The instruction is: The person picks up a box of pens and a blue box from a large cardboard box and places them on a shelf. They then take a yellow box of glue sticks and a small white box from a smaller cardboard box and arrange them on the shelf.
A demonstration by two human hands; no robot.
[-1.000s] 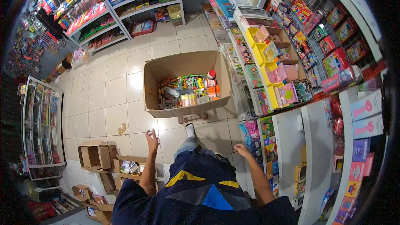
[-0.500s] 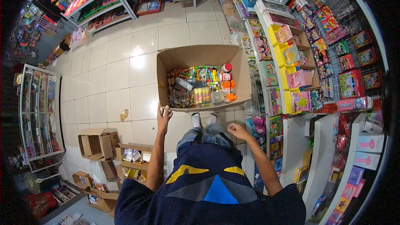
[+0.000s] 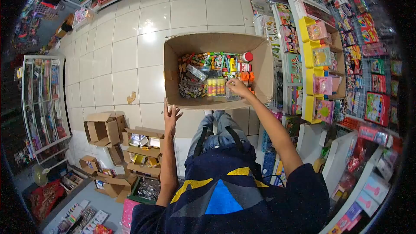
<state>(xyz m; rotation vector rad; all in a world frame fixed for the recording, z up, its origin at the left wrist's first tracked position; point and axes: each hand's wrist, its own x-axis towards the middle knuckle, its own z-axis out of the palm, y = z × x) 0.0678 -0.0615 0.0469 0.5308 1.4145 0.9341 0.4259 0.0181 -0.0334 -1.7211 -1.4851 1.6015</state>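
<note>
A large open cardboard box (image 3: 219,105) stands on the floor in front of my feet. Inside are a row of yellow glue sticks (image 3: 216,87), white jars with red lids (image 3: 245,67), orange packs (image 3: 247,77) and many small colourful items. My left hand (image 3: 172,115) is at the box's near left corner, fingers spread against the cardboard. Inside the box, my right hand (image 3: 237,87) is just right of the glue sticks, over a clear plastic pack (image 3: 233,97). Its fingers are curled together, and their tips are partly hidden, so what they hold cannot be made out.
Smaller open cartons (image 3: 104,130) sit on the floor at left, some with boxed goods (image 3: 149,142). Shelves with yellow trays (image 3: 308,71) line the right side. A glass display case (image 3: 45,104) stands at far left. A brown scrap (image 3: 131,98) lies on the tiles (image 3: 125,73).
My right hand has moved forward from near my lap into the box. My left hand stays at the box's near left corner. The camera view has shifted, and my body leans nearer.
</note>
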